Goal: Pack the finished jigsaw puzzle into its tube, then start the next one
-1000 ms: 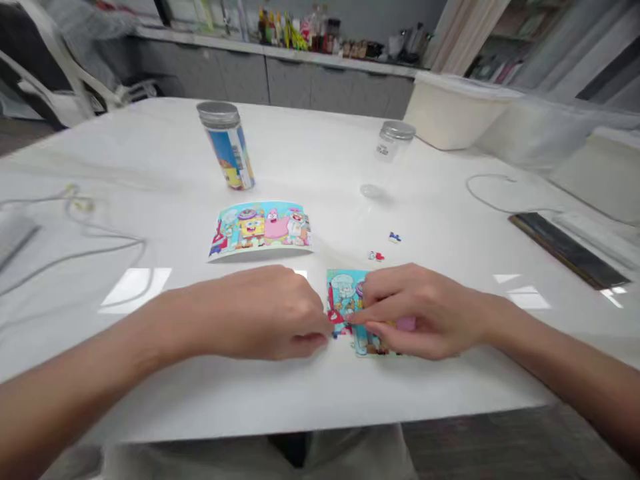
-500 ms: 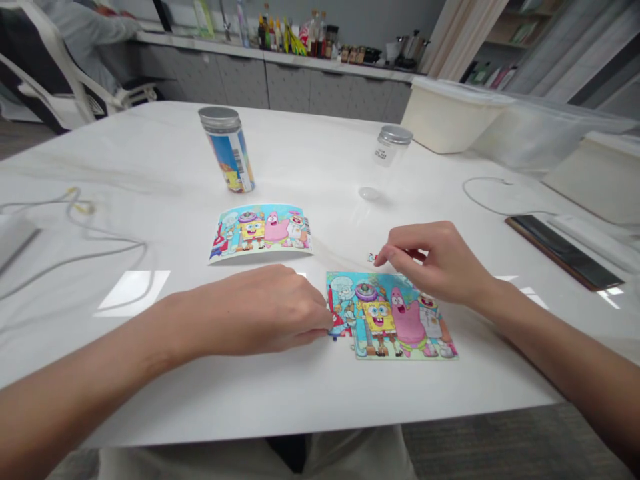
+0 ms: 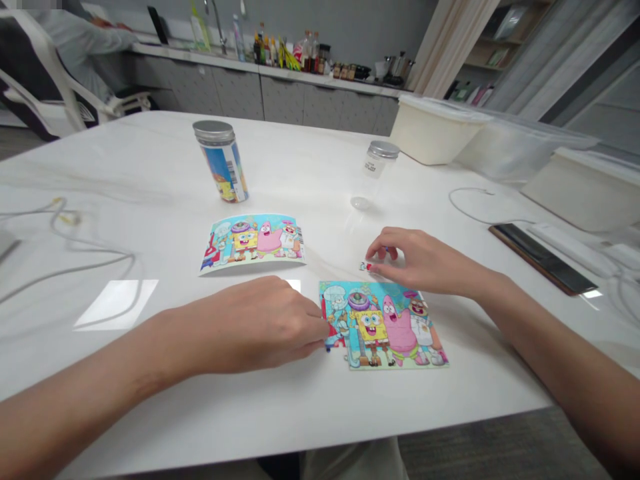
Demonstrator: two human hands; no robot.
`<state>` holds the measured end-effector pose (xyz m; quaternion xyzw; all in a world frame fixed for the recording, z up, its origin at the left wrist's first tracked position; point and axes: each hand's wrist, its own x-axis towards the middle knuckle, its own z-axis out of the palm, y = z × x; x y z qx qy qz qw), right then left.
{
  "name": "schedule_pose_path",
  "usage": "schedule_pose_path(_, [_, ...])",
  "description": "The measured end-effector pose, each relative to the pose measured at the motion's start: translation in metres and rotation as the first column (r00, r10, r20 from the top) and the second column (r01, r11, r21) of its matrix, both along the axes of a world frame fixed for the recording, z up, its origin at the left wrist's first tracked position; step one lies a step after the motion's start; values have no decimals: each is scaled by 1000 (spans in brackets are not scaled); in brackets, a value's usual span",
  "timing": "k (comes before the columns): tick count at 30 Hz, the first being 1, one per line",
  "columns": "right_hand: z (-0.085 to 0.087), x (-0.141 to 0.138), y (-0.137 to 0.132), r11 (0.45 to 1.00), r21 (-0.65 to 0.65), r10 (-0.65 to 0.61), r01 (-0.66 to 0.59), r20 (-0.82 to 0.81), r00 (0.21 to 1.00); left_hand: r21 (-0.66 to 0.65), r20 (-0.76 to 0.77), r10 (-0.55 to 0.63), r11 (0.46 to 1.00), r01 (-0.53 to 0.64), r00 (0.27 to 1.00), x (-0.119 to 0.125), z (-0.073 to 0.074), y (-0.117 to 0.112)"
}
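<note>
The jigsaw puzzle (image 3: pixel 400 333) lies flat on the white table (image 3: pixel 240 420), its lower left corner unfilled. The left hand (image 3: pixel 280 320) rests at its left edge, fingertips bunched; whether they pinch a piece cannot be told. Just beyond the top edge, the right hand (image 3: pixel 415 260) is curled, thumb by a small red-and-white piece (image 3: pixel 365 266); its grip on anything is unclear. The picture card (image 3: pixel 250 243) curves up beyond the left hand. Behind it stands a metal-lidded jar (image 3: pixel 223 167), its printed wrap hiding the contents. Farther right stands a see-through jar (image 3: pixel 373 173), also lidded and bearing a small label. At the far right sit a lidded cream tub (image 3: pixel 430 137) and a translucent tub (image 3: pixel 505 150), contents indistinct.
</note>
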<state>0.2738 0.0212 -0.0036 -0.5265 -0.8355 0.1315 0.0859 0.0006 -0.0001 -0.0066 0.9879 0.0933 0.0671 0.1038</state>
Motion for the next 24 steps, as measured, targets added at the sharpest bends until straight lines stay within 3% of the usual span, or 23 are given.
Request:
schedule_pose_path(8, [-7, -2, 1, 994, -110, -8, 1, -56, 998, 44, 13, 18, 999, -19, 1000, 0, -2, 0])
schedule_pose_path(15, [-7, -9, -4, 970, -242, -78, 23, -222, 972, 61, 19, 39, 997, -40, 999, 0, 2, 1])
schedule_pose_path(21, [5, -16, -10, 947, -288, 23, -142, -378, 925, 66, 12, 45, 997, -45, 999, 0, 2, 0])
schedule_pose_path(24, [8, -21, -17, 890, -359, 94, -282, -459, 883, 42, 21, 39, 998, -40, 999, -1, 1, 1])
